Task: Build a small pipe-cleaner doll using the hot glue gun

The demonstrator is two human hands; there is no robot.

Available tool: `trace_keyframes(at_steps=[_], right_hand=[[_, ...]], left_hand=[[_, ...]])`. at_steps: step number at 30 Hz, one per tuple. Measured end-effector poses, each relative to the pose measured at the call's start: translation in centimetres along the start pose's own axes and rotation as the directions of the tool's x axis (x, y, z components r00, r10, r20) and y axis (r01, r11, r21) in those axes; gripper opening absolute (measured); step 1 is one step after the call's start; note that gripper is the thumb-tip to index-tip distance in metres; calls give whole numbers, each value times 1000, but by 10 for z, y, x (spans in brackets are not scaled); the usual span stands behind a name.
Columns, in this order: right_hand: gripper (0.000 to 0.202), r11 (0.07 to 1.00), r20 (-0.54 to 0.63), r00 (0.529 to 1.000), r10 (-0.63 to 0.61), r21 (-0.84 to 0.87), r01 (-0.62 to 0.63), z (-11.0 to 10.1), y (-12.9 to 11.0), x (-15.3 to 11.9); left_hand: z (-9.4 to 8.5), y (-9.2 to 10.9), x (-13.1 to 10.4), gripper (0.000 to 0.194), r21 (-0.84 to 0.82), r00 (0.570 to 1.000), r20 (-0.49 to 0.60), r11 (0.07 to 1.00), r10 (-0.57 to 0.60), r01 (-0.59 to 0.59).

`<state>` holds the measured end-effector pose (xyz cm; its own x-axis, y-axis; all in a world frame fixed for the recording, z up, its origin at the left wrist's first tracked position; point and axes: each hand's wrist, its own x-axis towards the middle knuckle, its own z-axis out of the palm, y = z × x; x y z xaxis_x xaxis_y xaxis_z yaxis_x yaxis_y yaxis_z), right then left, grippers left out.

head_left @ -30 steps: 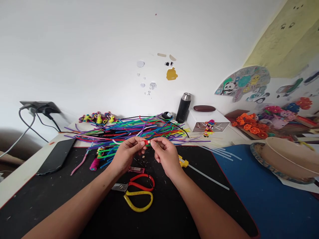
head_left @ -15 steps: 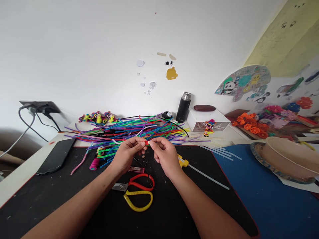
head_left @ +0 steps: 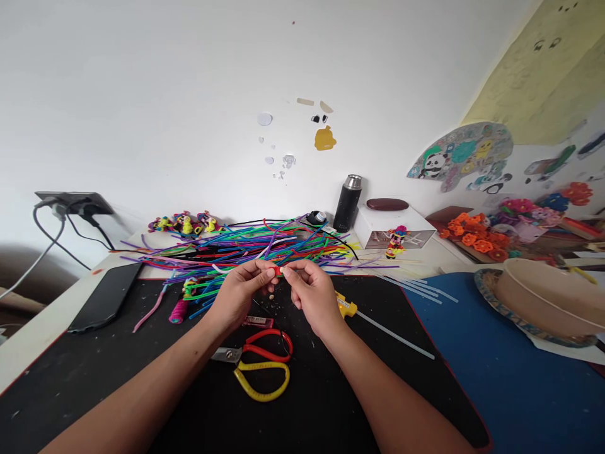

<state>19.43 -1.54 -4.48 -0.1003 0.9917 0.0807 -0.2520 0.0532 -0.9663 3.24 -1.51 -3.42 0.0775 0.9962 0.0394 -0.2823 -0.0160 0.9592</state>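
Observation:
A small red piece [head_left: 278, 271], perhaps of pipe cleaner, is pinched between my two hands above the black mat. Thumb and fingertips of my left hand [head_left: 241, 287] close on its left end. My right hand [head_left: 312, 291] grips the right end, where a pale bit shows at the fingertips. Behind my hands spreads a heap of coloured pipe cleaners [head_left: 246, 243]. Scissors [head_left: 265, 366] with one red and one yellow handle lie below them. A yellow glue gun [head_left: 346, 306] with a glue stick [head_left: 397, 335] in it rests beside my right wrist.
At the left lie a phone [head_left: 104, 296] and a magenta coil [head_left: 178, 311]. Loose glue sticks [head_left: 420, 289] lie to the right. Farther back stand a black flask [head_left: 348, 203], a white box [head_left: 378, 224] and a small figure [head_left: 397, 243]. A bowl [head_left: 548, 296] sits far right.
My hands keep almost the same pinch on the red piece. The whole view has shifted very slightly; nothing on the table has moved.

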Motion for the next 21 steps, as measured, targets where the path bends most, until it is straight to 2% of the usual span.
trace_keyframes(at_steps=[8, 11, 13, 16, 18, 21], right_hand=[[32, 1000, -5, 1000, 12, 16, -12, -1, -6, 0], [34, 997, -58, 998, -2, 77, 6, -6, -14, 4], [34, 993, -109, 994, -20, 116, 33, -12, -20, 8], [34, 989, -157, 987, -32, 141, 55, -19, -26, 12], [33, 988, -165, 986, -23, 146, 47, -21, -28, 13], [32, 987, -152, 988, -4, 156, 27, -21, -29, 13]], left_hand=[[-4, -2, 1, 29, 39, 1000, -1, 999, 0, 0], [-10, -1, 3, 30, 175, 1000, -2, 985, 10, -10], [-11, 0, 3, 30, 381, 999, 37, 924, 8, -21], [-7, 0, 2, 28, 657, 991, 127, 751, -30, -62], [-2, -1, 0, 28, 745, 984, 164, 662, -66, -80], [6, -3, 0, 29, 808, 975, 182, 584, -129, -73]])
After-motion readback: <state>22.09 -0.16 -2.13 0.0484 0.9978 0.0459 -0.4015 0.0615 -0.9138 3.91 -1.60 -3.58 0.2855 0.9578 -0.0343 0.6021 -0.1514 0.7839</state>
